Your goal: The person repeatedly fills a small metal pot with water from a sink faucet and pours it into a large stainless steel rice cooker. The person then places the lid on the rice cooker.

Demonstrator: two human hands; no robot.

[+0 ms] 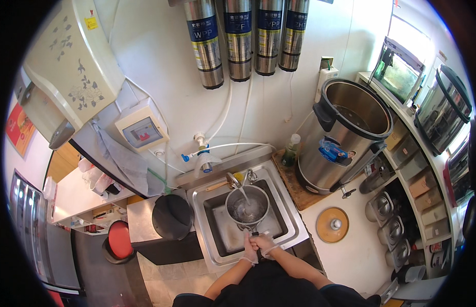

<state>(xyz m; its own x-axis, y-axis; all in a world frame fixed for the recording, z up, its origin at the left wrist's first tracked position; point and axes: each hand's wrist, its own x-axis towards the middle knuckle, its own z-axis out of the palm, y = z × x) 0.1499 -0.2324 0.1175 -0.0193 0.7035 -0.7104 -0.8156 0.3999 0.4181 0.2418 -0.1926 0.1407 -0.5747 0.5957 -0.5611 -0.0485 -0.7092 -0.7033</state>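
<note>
My left hand [249, 246] and my right hand [262, 243], both in clear plastic gloves, close together around the dark handle of a metal saucepan [247, 222]. The saucepan is held over the stainless steel sink [226, 245], its open top facing up. From the tap [233, 179] a stream of water runs into it, and the water inside is stirred up and bubbly. My right hand covers much of the handle. Behind the tap lie a yellow scrubber [238, 176] and a wooden-handled tool [217, 186].
A tall steel urn [330, 153] stands on a wooden board [299, 199] to the right. Near it lies a round lid [332, 226], with steel lidded containers [391, 226] beyond. Left of the sink is a black round container [172, 217]. Filter cylinders [238, 50] hang above.
</note>
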